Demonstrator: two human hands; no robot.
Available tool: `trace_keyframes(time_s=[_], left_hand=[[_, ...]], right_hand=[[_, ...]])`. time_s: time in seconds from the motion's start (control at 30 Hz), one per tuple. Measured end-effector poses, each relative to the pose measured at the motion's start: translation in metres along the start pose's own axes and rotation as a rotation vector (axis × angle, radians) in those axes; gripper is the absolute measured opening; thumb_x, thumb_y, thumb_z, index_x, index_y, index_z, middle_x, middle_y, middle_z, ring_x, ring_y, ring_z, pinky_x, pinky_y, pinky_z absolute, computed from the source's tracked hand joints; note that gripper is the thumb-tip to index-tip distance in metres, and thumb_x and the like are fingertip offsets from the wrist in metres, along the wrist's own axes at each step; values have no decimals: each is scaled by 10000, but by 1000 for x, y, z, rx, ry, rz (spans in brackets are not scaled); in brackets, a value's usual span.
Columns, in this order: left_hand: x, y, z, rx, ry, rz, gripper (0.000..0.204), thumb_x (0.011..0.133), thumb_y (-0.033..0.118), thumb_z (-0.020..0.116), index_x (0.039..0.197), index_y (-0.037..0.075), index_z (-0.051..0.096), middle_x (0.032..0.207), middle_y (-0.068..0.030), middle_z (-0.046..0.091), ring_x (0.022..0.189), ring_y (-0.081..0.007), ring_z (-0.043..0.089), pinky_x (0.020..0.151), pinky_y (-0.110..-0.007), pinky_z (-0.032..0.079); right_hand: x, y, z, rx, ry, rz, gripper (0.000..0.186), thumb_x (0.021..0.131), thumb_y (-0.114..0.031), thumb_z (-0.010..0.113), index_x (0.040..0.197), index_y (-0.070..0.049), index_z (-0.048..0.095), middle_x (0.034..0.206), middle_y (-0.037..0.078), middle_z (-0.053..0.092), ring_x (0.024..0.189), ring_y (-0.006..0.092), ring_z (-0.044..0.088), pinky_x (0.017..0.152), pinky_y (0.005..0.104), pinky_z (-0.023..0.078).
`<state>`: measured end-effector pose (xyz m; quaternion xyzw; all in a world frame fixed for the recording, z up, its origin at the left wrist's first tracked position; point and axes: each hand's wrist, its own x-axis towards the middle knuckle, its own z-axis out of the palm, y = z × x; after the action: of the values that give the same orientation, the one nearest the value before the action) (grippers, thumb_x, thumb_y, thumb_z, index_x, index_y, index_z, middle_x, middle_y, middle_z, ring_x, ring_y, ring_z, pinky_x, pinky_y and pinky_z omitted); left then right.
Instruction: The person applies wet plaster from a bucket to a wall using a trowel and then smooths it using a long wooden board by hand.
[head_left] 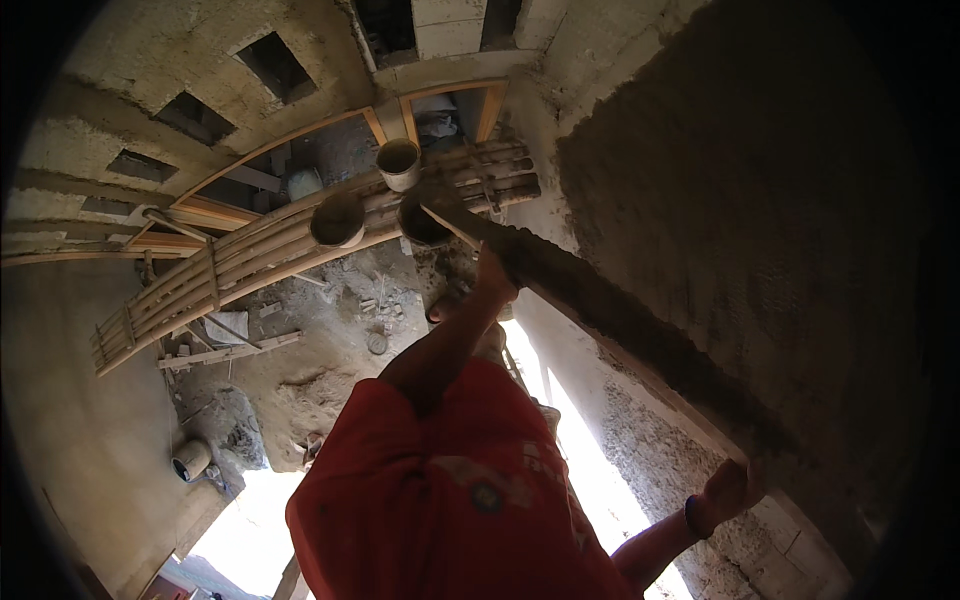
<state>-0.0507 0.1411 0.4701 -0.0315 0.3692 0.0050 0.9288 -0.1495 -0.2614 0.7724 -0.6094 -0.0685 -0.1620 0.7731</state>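
A long straight board (610, 320) with wet grey mortar along it runs diagonally from the upper middle to the lower right, beside the dark, damp plastered wall (740, 200). My left hand (496, 272) is closed on the board near its upper end. My right hand (728, 488) grips it at the lower right end, with a band on that wrist. The board's upper end lies over a dark bucket (415, 228), partly hiding it. Two more buckets, a white one (398, 172) and a mortar-stained one (330, 228), stand close by.
A scaffold of lashed poles (245, 273) spans the upper left. Far below are a rubble-strewn floor (320, 390), planks (230, 350) and a round container (190, 462). Wooden frames (490, 110) edge openings in the far wall. Bright gaps show beside and below my body.
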Motion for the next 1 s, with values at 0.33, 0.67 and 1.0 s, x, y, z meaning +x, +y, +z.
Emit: trace_keyframes(time_s=[0.33, 0.67, 1.0], left_hand=[[91, 116, -49, -405, 15, 387, 781, 883, 704, 408, 1436, 153, 400, 1473, -45, 400, 1297, -257, 437, 1104, -434, 340], [144, 168, -91, -562, 32, 377, 807, 902, 719, 325, 1511, 189, 303, 1531, -35, 338, 1368, -254, 357, 1131, -454, 266], [152, 200, -102, -470, 225, 413, 880, 889, 740, 324, 1533, 148, 233, 1568, -63, 274, 1399, -280, 317, 1132, -486, 251]], right_hand=[[62, 152, 292, -702, -145, 191, 301, 780, -51, 777, 1038, 22, 640, 983, 51, 650, 882, 154, 584, 828, 307, 478], [28, 243, 381, -424, -265, 336, 405, 745, -32, 806, 1068, 37, 571, 1039, 73, 614, 919, 187, 575, 851, 339, 479], [10, 247, 394, -524, -378, 272, 450, 766, -81, 814, 1106, 69, 560, 1065, 99, 621, 945, 198, 575, 885, 350, 473]])
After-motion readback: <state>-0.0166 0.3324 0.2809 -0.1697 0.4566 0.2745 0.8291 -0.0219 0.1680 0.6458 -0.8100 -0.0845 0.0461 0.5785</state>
